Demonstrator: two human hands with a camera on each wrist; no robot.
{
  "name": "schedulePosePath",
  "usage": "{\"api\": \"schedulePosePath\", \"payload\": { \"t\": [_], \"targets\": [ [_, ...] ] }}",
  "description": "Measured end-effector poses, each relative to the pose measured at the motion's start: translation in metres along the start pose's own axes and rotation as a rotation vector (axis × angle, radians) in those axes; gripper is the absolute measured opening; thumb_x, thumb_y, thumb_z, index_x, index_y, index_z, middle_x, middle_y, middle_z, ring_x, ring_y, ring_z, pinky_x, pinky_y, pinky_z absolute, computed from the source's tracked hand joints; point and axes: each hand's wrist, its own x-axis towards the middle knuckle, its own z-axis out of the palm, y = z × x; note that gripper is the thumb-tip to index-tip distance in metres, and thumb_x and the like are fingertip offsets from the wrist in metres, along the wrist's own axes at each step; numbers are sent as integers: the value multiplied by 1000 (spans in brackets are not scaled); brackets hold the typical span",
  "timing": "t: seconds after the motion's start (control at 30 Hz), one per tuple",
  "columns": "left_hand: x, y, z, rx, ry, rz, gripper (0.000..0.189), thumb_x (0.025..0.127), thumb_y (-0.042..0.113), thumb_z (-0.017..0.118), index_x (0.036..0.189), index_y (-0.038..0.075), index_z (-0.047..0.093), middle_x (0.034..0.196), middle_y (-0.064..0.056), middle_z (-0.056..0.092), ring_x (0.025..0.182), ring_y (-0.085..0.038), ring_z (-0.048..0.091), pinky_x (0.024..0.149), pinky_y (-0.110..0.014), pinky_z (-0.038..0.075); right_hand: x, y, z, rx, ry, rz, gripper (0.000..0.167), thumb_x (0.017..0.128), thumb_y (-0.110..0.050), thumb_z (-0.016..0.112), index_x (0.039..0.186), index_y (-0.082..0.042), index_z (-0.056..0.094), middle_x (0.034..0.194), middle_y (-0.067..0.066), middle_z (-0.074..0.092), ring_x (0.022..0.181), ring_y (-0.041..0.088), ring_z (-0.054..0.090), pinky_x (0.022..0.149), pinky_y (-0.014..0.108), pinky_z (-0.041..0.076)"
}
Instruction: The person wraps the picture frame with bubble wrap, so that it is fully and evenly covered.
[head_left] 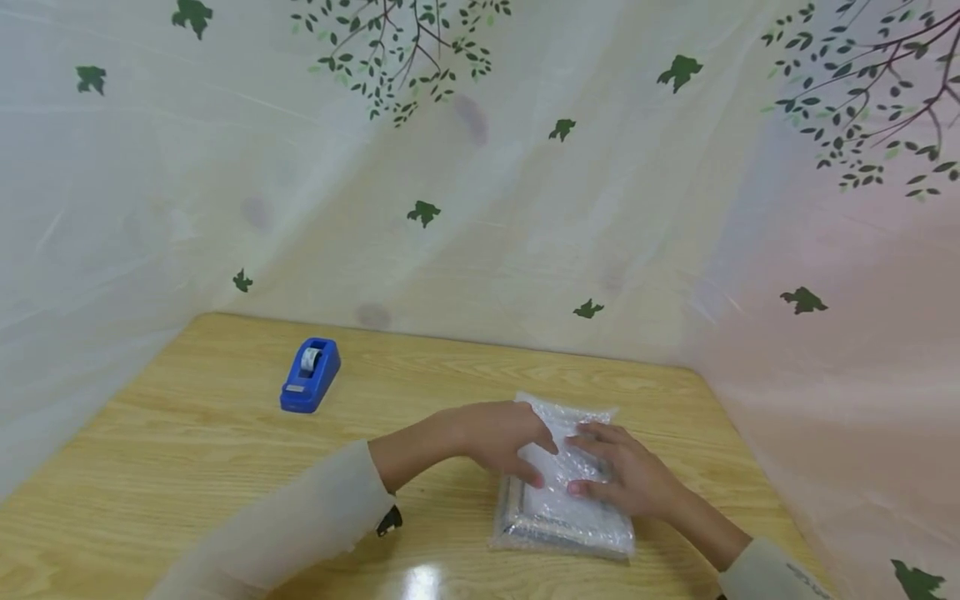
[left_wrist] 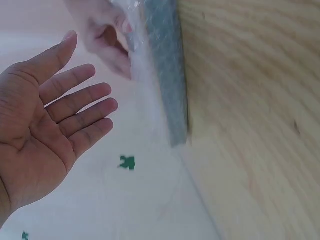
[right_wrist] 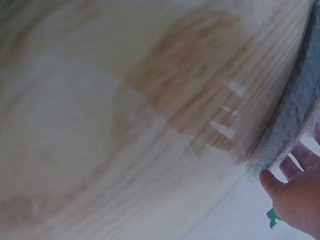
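A flat rectangular packet in clear bubble wrap (head_left: 562, 521) lies on the table, a frame-like border showing through the plastic. My left hand (head_left: 498, 435) hovers over its left side. In the left wrist view that hand (left_wrist: 42, 120) has extended fingers, apart from the wrapped edge (left_wrist: 169, 75), and holds nothing. On the packet's right side rests my right hand (head_left: 628, 473), fingers spread over the wrap. The right wrist view shows the right thumb (right_wrist: 270, 182) by the packet's side (right_wrist: 290, 112); the other fingers are partly out of frame.
A blue tape dispenser (head_left: 310, 377) with a roll in it stands at the table's back left. Behind and beside the wooden table (head_left: 187, 467) hangs a pale curtain (head_left: 337, 250) printed with green leaves.
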Motion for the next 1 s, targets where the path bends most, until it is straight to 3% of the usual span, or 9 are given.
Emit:
{"api": "schedulePosePath", "payload": {
  "t": [0.17, 0.33, 0.5, 0.73, 0.87, 1.0],
  "targets": [
    [-31, -20, -18, -71, 83, -69, 44, 99, 36, 69, 130, 6, 69, 130, -3, 69, 125, -19, 61, 108, -32, 46, 0, 0, 0, -7, 5, 3, 64, 89, -58, 72, 138, -17, 65, 147, 16, 54, 135, 45, 48, 101, 69, 43],
    [-70, -51, -26, -81, 183, -176, 41, 101, 37, 65, 129, 7, 70, 129, -6, 69, 125, -26, 61, 107, -43, 47, 0, 1, 0, -26, 12, 0, 64, 89, -57, 73, 137, -16, 66, 147, 16, 55, 134, 44, 49, 103, 67, 43],
    [-113, -79, -28, -117, 288, -328, 40, 101, 38, 66, 128, 8, 71, 130, -8, 68, 125, -30, 61, 104, -49, 48, -2, 0, 0, -24, 16, 5, 64, 88, -57, 73, 137, -15, 66, 146, 17, 55, 134, 44, 50, 103, 67, 43],
    [-173, -109, -30, -165, 444, -440, 38, 101, 34, 66, 121, 2, 72, 119, -14, 72, 110, -35, 67, 93, -54, 54, -2, 1, 0, -28, 25, -10, 64, 88, -57, 73, 137, -16, 66, 146, 16, 55, 134, 43, 50, 101, 68, 44],
    [-202, -123, -28, -155, 503, -535, 35, 101, 31, 67, 117, 1, 73, 112, -13, 74, 100, -31, 70, 86, -52, 56, -2, 2, 1, -34, 29, -17, 64, 88, -57, 73, 137, -15, 66, 146, 17, 56, 133, 43, 50, 102, 67, 43],
    [-228, -136, -22, -144, 532, -646, 38, 100, 31, 68, 119, -2, 72, 110, -16, 74, 99, -36, 69, 83, -54, 56, -2, 2, 0, -28, 29, -16, 64, 88, -57, 74, 136, -15, 66, 145, 16, 56, 133, 43, 50, 102, 67, 43]
  ]
}}
